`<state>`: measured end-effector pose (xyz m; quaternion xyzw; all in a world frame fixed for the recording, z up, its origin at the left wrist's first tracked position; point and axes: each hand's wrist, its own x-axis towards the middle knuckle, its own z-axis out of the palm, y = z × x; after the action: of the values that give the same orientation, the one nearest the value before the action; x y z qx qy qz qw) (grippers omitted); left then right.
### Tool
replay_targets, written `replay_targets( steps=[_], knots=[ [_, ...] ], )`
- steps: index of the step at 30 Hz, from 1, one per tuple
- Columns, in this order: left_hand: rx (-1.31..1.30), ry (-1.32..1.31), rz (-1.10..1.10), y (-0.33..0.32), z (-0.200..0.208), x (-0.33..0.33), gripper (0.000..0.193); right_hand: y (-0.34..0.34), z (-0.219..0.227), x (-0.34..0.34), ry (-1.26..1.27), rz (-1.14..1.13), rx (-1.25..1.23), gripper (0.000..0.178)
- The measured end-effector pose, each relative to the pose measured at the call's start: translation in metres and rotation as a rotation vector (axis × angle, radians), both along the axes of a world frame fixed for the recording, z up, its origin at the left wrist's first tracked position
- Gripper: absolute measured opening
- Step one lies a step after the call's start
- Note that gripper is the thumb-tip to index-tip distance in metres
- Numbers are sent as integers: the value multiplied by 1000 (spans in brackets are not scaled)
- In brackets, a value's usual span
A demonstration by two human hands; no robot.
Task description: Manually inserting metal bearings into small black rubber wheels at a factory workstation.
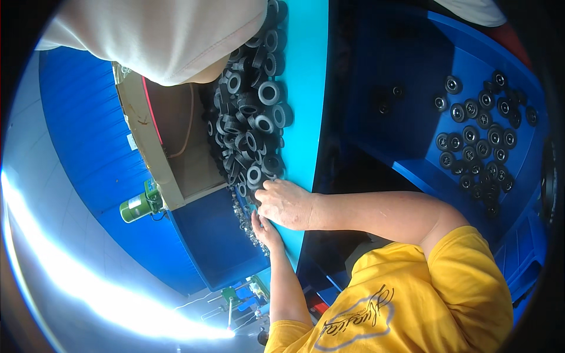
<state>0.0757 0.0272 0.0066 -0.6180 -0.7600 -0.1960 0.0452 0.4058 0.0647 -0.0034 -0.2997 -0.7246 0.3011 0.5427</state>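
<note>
My right hand (286, 205) reaches in from the right, back up. Its fingers are bent at the near end of a pile of black rubber tyres (246, 141). Just below it is my left hand (268, 233), its fingertips close against the right hand's fingers. The fingers of both hands are drawn in, and what they hold is too small or hidden to make out. Small pale parts (244, 220) lie in a strip beside the left hand. A single grey-black tyre (253, 175) lies just beyond the right fingers.
A turquoise table edge (306, 76) runs along the pile. At right, a blue bin (424, 170) holds several black wheels (469, 134) with hubs. Another person's white garment (159, 35) covers the top left. A green motor (141, 202) and a cardboard-coloured frame (154, 138) stand left.
</note>
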Motion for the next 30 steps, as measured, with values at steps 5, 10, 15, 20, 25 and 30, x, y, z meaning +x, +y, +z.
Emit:
replay_targets(
  steps=[5,10,15,20,25,30],
  knots=[
    [37,33,-7,-3,-3,-9,42,-1,2,-2,-8,-2,-1,11],
    [80,42,-7,-5,-10,-22,41,0,0,-5,38,35,6,12],
    [141,95,-39,0,-17,-29,39,3,3,-5,22,116,-18,13],
    [123,169,-18,-6,-8,-21,39,-1,19,1,37,145,-38,16],
    [167,109,-44,-6,-2,-13,40,-6,32,-4,-7,107,32,19],
    [277,-81,-103,-19,2,-3,36,-14,58,-45,-33,231,54,27]
  ],
)
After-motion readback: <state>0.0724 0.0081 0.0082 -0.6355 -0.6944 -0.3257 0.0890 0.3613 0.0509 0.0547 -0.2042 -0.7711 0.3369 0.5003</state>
